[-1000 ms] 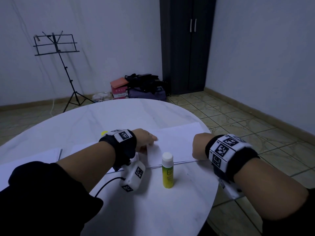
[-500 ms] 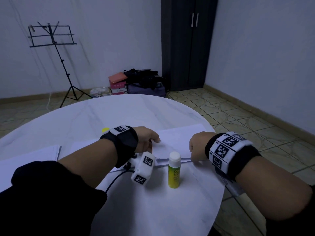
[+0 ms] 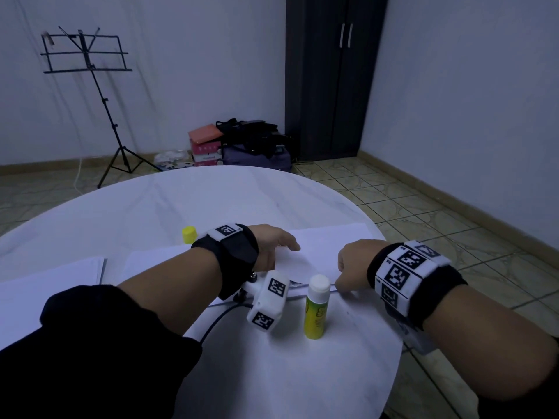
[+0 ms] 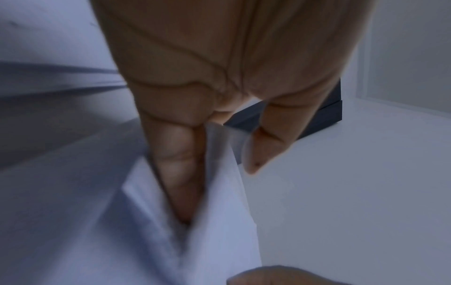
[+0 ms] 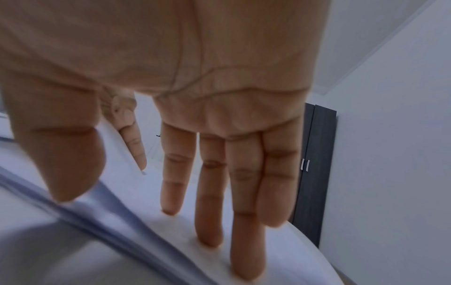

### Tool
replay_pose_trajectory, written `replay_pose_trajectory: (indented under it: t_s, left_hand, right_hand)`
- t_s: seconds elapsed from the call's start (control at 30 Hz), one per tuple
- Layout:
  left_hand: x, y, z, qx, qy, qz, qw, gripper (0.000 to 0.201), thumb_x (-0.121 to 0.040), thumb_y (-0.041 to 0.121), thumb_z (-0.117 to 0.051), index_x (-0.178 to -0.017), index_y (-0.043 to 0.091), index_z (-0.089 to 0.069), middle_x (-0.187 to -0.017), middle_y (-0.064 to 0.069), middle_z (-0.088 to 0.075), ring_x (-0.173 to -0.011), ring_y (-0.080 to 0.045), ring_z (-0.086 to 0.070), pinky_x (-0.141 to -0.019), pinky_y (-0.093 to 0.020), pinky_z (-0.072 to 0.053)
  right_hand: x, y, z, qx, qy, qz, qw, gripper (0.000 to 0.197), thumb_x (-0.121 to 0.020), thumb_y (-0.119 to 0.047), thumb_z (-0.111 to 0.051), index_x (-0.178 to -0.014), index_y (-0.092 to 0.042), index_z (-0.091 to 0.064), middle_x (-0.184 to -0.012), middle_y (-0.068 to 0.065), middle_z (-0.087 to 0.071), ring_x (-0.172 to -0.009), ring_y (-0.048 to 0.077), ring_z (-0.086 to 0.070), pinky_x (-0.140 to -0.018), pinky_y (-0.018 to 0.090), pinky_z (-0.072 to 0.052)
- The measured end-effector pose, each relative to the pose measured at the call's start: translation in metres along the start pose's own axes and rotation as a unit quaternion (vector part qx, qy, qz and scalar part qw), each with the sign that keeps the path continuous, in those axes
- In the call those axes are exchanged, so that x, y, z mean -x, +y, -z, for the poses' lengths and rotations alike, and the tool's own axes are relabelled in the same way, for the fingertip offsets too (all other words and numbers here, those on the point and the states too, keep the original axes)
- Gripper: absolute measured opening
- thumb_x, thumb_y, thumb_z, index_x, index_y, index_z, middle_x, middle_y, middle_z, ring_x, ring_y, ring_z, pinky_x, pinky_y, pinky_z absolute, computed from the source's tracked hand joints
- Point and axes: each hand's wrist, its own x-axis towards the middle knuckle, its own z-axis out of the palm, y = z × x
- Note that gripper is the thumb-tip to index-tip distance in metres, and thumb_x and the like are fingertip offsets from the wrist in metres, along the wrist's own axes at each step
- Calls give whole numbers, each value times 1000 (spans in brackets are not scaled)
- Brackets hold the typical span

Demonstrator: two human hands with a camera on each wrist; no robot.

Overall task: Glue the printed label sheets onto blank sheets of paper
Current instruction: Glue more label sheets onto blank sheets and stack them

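Observation:
A stack of white paper sheets (image 3: 329, 240) lies on the round white table (image 3: 181, 201), right of centre. My left hand (image 3: 284, 249) pinches the top sheet (image 3: 292, 263) near its left corner and bows it upward. In the left wrist view the sheet (image 4: 219, 231) runs between a finger and the thumb of that hand (image 4: 218, 192). My right hand (image 3: 344, 267) lies on the stack's near edge. Its fingers (image 5: 244, 221) are straight on the paper (image 5: 280, 256), and the thumb sits at the stack's edge. A yellow glue stick (image 3: 316, 306) with a white cap stands upright between my wrists.
A second paper stack (image 3: 51, 276) lies at the table's left, with a loose sheet (image 3: 145, 261) beside it. A small yellow cap (image 3: 189, 234) sits behind my left wrist. The table edge (image 3: 393, 352) runs under my right forearm. A music stand (image 3: 87, 55), bags and a dark wardrobe (image 3: 332, 77) stand beyond.
My left hand has taken hold of the top sheet and raised its corner, so the sheet now curls up. My right hand has slid a little left along the stack's near edge.

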Motion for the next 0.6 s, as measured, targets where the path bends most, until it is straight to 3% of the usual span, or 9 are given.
replay_pose_trajectory:
  t_s: [0.07,0.17,0.2,0.3,0.37,0.47,0.53,0.6]
  left_hand:
    - [3,-2,-2,-5,3,-6,1000,6,-92,-8,-46,-89,-7,-50,-62,-17,-66,-43,-25,-63,-37,-25,-49]
    - [-1,-5,-4,42,-17,-20,999,16,-89,-19,-38,-86,-8,-51,-83,-20,-60,-71,-34,-63,-59,-41,-57]
    - [-1,-4,-4,58,-9,-21,998,20,-88,-21,-36,-82,-7,-50,-86,-18,-55,-74,-36,-60,-62,-44,-57]
    - [-2,-4,-3,72,10,-26,997,23,-87,-22,-35,-81,-4,-46,-89,-15,-47,-75,-40,-58,-58,-40,-57]
    - [-4,-3,-2,72,4,-23,997,20,-88,-20,-34,-86,-5,-46,-93,-17,-49,-76,-42,-59,-56,-39,-58]
    - [-4,-5,-1,62,-21,-14,998,19,-90,-16,-32,-103,-10,-45,-95,-24,-56,-74,-40,-63,-65,-43,-58]
    - [-4,-6,0,52,-36,-14,998,25,-90,-14,-33,-112,-10,-44,-88,-24,-63,-69,-36,-68,-74,-43,-58]
    - [-6,-7,3,50,-41,-20,998,30,-89,-13,-37,-118,-8,-42,-84,-24,-68,-66,-33,-70,-71,-38,-58]
  right_hand:
    - [-1,0,-1,3,0,2,1000,35,-78,-39,-59,-107,-19,-61,-102,-1,-64,-93,17,-61,-76,26,-50]
    - [-1,1,-3,1,4,8,1000,41,-79,-50,-57,-104,-18,-61,-102,0,-64,-92,18,-61,-75,26,-48]
    - [0,0,-3,2,3,9,1000,42,-79,-54,-55,-100,-18,-60,-99,0,-64,-89,18,-60,-74,26,-47]
    - [0,-1,-6,7,18,3,1000,42,-77,-60,-51,-68,-20,-48,-69,-2,-52,-64,17,-48,-59,24,-37]
    - [3,-3,-5,8,23,-3,1000,47,-79,-62,-49,-60,-21,-38,-62,-3,-44,-57,13,-41,-54,23,-32]
    - [8,-5,-2,-4,13,4,1000,51,-82,-67,-46,-62,-22,-35,-66,-2,-44,-64,13,-43,-56,23,-30]
    - [8,-7,0,-29,11,1,1000,54,-81,-72,-44,-65,-21,-38,-79,1,-50,-80,17,-47,-67,26,-34]
    - [9,-10,3,-42,13,-9,999,59,-80,-76,-41,-76,-17,-43,-91,3,-51,-87,19,-46,-74,27,-33]
